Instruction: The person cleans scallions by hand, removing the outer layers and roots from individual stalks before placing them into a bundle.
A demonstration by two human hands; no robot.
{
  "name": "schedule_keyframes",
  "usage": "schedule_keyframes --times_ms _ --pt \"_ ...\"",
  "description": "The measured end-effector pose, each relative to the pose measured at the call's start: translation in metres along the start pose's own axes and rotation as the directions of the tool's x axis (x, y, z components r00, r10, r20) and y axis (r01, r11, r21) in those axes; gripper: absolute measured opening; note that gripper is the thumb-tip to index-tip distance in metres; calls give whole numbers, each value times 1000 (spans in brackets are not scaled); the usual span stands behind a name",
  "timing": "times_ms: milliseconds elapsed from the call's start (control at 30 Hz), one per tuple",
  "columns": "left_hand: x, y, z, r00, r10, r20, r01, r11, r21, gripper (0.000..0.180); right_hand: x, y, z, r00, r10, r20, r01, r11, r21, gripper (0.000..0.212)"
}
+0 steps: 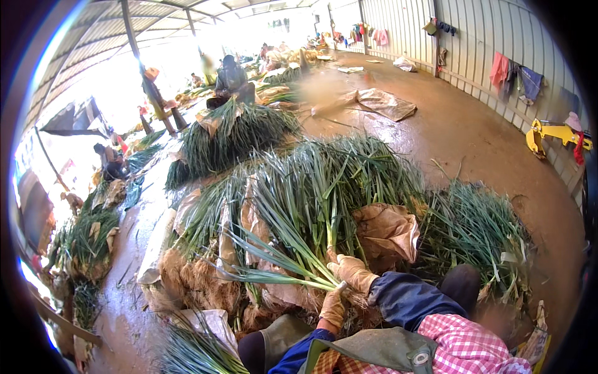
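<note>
Both of my hands wear tan work gloves. My right hand [354, 274] is closed round the pale lower stems of some green onions [308, 258], whose long leaves fan out to the upper left. Just below it, my left hand [333, 308] is closed on the white stem ends of the same bunch. In front of my hands lies a large heap of green onions [339, 174], leaves away from me. Shaggy brown roots [202, 280] hang from the heap's near left side. A crumpled brown sack [387, 230] rests on it, right of my hands.
More green onions lie at right [476, 218] and at lower left [199, 346]. Beyond stands another heap [233, 134] with a person [233, 81] seated behind it. Wet brown floor [448, 140] runs along a metal wall, where a yellow metal piece [548, 134] stands.
</note>
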State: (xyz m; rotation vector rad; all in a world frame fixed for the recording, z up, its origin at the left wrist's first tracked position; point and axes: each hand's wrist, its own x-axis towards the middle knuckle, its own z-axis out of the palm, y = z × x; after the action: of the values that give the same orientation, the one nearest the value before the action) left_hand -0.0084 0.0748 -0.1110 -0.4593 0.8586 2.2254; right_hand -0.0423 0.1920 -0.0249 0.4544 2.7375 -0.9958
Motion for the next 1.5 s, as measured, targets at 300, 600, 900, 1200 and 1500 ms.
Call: schedule_keyframes --times_ms 300,600,900,1200,1500 --pt "-6 10 -3 999 37 31 -42 985 168 16 6 26 19 990 -120 -79 141 707 693 31" --pt "-12 20 -4 1000 14 -11 -14 998 62 15 46 97 63 902 344 261 -389 381 839 27" --pt "-105 46 104 972 -5 233 -9 998 57 20 26 82 31 981 74 -177 149 291 945 13" --pt "-115 115 33 930 133 344 -78 983 -168 34 31 71 -40 853 35 -521 26 994 109 34" --pt "-96 59 -13 978 53 200 -16 983 -184 30 -8 35 47 941 -308 143 -8 402 916 21"
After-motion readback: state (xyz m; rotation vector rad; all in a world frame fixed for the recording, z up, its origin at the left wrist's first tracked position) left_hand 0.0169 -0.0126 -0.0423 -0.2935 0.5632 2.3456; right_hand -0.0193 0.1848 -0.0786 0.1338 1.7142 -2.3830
